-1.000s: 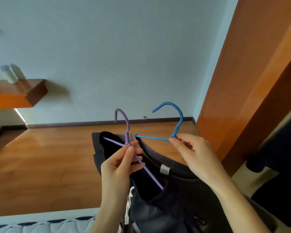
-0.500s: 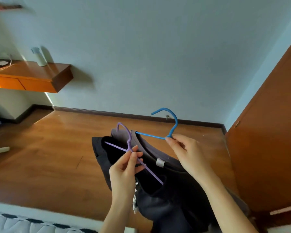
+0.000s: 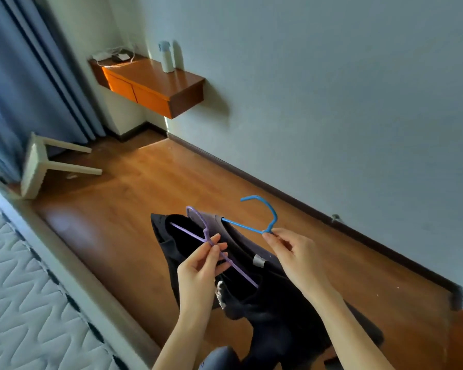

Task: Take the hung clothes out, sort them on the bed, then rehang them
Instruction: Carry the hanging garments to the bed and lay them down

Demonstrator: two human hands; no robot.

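Your view has swung left since half a second ago: the grey wall [image 3: 332, 89] now runs slantwise across the top, and the wooden floor [image 3: 134, 209] stretches below it. The bed [image 3: 24, 303], only a strip at the bottom edge before, now fills the lower left corner with its quilted mattress. A blue curtain [image 3: 24, 89] has come into view at upper left. The dark clothes [image 3: 273, 303] hang in front of you as before, over the floor and just beside the bed's edge, not on it; they are bunched together, so you cannot tell how many pieces there are. The wall shelf [image 3: 150, 81] has shifted from the left edge towards the upper middle, and a pale stool [image 3: 35, 169] lying on its side by the curtain is new. Your grips match the earlier frame. Your left hand [image 3: 201, 265] pinches the purple hanger [image 3: 205, 233] at its neck, fingertips closed together on the wire, with the hanger's arm running down into a black collar. Your right hand [image 3: 292, 255] pinches the blue hanger [image 3: 274, 217] at the base of its hook, fingers curled round it, its arm slipping into the greyer garment. A white bottle [image 3: 167, 58] stands on the shelf. A small grey tag [image 3: 258, 261] shows inside the collar between your hands.
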